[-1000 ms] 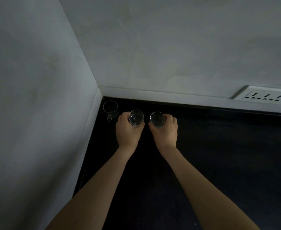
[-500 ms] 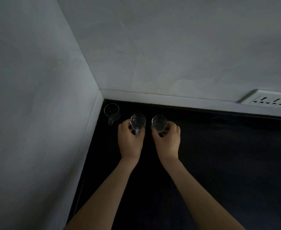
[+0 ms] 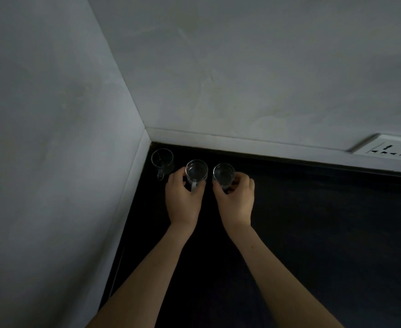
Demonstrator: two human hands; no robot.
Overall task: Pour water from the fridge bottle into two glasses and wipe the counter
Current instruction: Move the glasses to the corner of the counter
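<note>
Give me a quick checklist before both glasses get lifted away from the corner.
1. Left hand grip on the clear glass mug with the handle: fingers curled round it, ok.
2. Right hand grip on the second clear round glass: fingertips pinch it, ok.
3. Both held glasses upright: ok.
4. Gap to the third clear handled mug in the corner: apart from the left hand, ok.
5. Water level in the glasses: cannot tell, too dim.
6. Dark black counter dry: cannot tell.
</note>
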